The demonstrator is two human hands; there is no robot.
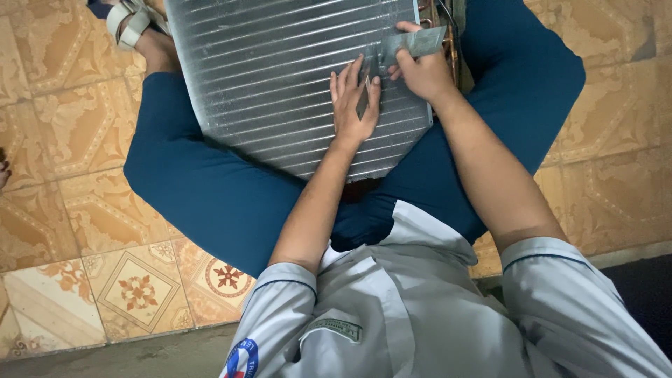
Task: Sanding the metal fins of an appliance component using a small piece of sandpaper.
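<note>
A silver finned metal coil panel (280, 70) rests on my crossed legs in blue trousers. My left hand (355, 105) lies flat on the panel's fins near its right edge, fingers together, pressing down a dark strip end. My right hand (420, 70) is closed around a grey strip of tape or foil (413, 43) at the panel's right edge. The strip runs from my right hand down under my left fingers.
I sit on a patterned tan tiled floor (70, 175). My foot in a white strapped sandal (133, 24) shows at the top left. A dark mat or step edge (644, 287) lies at the right. My pale shirt fills the bottom of the view.
</note>
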